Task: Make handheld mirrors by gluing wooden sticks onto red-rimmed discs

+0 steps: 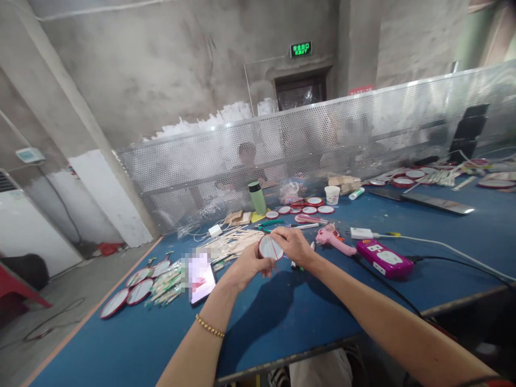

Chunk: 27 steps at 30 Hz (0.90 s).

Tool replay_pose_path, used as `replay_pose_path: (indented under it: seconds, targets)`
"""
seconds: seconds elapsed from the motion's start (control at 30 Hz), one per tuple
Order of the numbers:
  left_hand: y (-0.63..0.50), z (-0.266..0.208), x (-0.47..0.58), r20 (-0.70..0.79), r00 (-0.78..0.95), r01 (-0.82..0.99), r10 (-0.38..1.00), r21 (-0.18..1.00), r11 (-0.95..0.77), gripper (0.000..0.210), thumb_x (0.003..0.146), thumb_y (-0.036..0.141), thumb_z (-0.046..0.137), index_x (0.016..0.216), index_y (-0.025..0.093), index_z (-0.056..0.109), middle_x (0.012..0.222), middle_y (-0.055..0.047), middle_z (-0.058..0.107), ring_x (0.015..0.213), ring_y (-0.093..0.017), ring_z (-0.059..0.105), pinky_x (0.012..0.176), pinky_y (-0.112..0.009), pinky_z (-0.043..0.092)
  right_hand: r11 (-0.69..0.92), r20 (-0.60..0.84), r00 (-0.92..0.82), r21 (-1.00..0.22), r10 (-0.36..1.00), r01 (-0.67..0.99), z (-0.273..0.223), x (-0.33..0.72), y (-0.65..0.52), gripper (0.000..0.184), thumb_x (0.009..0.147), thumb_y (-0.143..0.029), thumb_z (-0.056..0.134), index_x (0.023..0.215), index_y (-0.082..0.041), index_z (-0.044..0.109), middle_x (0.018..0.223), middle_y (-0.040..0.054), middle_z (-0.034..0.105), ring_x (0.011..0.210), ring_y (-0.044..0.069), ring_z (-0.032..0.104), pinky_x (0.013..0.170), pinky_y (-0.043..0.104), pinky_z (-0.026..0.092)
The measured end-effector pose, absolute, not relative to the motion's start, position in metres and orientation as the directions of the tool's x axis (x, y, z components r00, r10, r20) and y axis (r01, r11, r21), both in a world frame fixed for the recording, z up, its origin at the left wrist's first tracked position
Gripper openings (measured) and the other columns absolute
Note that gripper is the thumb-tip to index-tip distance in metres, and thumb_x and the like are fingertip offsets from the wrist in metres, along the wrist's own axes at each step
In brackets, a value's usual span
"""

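Above the blue table (258,333), a small round white disc with a red rim (269,248) is held between both hands. My left hand (250,263) grips its left and lower edge, thumb beneath the face. From the upper right, the fingers of my right hand (296,244) close on the disc's edge and partly cover it. A thin line crosses the disc's face; what it is cannot be made out. Behind the hands lie pale flat sticks (237,241) in a loose pile. A pink glue gun (336,242) rests right of my right hand.
A lit phone (203,282) and green-tipped sticks (166,285) lie at left, near larger red-rimmed discs (115,303). A purple power strip (385,259) with cables sits at right. A green bottle (257,199) and paper cup (332,194) stand before a perforated metal screen (193,161).
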<state>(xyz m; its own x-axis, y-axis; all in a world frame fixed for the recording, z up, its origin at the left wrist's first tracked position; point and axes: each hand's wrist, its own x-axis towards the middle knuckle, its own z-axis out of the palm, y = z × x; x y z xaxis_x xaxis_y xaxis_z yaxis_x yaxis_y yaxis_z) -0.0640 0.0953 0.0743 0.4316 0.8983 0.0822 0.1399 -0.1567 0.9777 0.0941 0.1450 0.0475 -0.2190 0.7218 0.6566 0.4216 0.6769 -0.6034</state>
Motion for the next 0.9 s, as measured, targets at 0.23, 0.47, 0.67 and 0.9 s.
replay_pose_path:
  seconds: [0.23, 0.47, 0.67, 0.9]
  targets:
    - [0.102, 0.074, -0.068, 0.026, 0.363, 0.131, 0.931, 0.988, -0.079, 0.042, 0.074, 0.048, 0.067, 0.096, 0.015, 0.053, 0.068, 0.001, 0.062, 0.053, -0.014, 0.062, 0.047, -0.023, 0.044, 0.674, 0.657, -0.216, -0.601, 0.723, 0.43, 0.05, 0.094, 0.142, 0.027, 0.089, -0.028, 0.046, 0.074, -0.016, 0.065, 0.067, 0.0017, 0.065, 0.064, 0.013, 0.057, 0.063, 0.021, 0.039]
    - [0.119, 0.065, -0.076, 0.13, 0.142, 0.289, 0.981, 0.943, -0.167, 0.026, 0.079, 0.039, 0.059, 0.069, 0.015, 0.058, 0.049, 0.0, 0.058, 0.04, -0.012, 0.053, 0.039, -0.021, 0.039, 0.59, 0.498, -0.359, -0.454, 0.789, 0.667, 0.055, 0.109, 0.147, 0.037, 0.095, -0.033, 0.044, 0.069, -0.017, 0.065, 0.062, 0.0017, 0.065, 0.061, 0.013, 0.061, 0.058, 0.022, 0.036]
    - [0.119, 0.066, -0.078, 0.125, 0.059, 0.368, 0.99, 0.92, -0.138, 0.021, 0.082, 0.031, 0.057, 0.067, 0.015, 0.06, 0.046, 0.001, 0.057, 0.041, -0.012, 0.054, 0.037, -0.02, 0.039, 0.543, 0.22, -0.551, 0.102, 0.805, 0.834, 0.051, 0.107, 0.145, 0.014, 0.082, -0.014, 0.06, 0.079, -0.014, 0.074, 0.087, 0.0151, 0.075, 0.087, 0.026, 0.069, 0.07, 0.029, 0.042]
    - [0.12, 0.064, -0.077, 0.128, 0.028, 0.376, 0.991, 0.918, -0.129, 0.019, 0.083, 0.023, 0.052, 0.074, 0.013, 0.066, 0.05, 0.002, 0.057, 0.042, -0.012, 0.053, 0.036, -0.02, 0.039, 0.571, 0.234, -0.585, 0.133, 0.776, 0.81, 0.051, 0.086, 0.134, 0.025, 0.085, -0.008, 0.051, 0.079, -0.012, 0.075, 0.081, 0.0191, 0.074, 0.082, 0.027, 0.071, 0.073, 0.033, 0.044]
